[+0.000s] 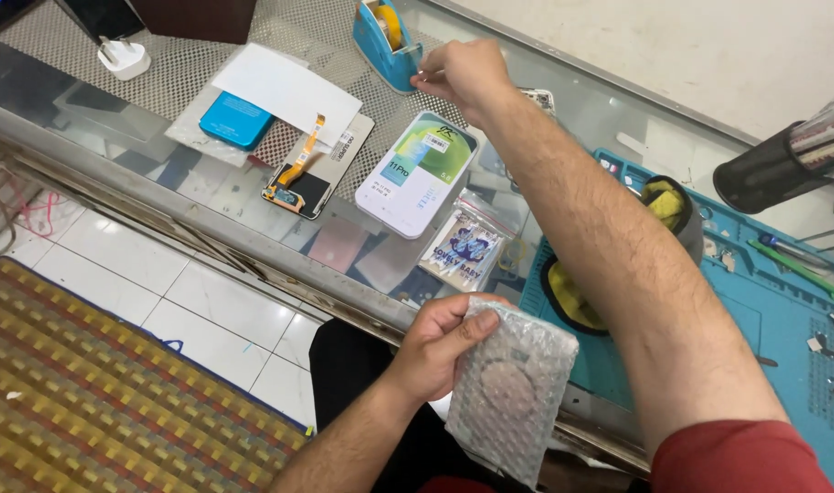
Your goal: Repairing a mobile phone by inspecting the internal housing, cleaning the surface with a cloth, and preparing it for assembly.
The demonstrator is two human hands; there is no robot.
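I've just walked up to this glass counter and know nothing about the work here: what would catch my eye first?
Nearest the camera, the left hand holds a flat packet wrapped in clear bubble wrap over the person's lap. Further off, the right hand reaches across the glass counter to a blue tape dispenser, pinching at its tape. Between them lies a white rectangular phone-part box, with a blue work mat to the right.

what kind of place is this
Most likely a phone repair counter in a small shop. A loose phone screen with an orange flex cable lies on the glass counter, and small tools sit on a blue repair mat.
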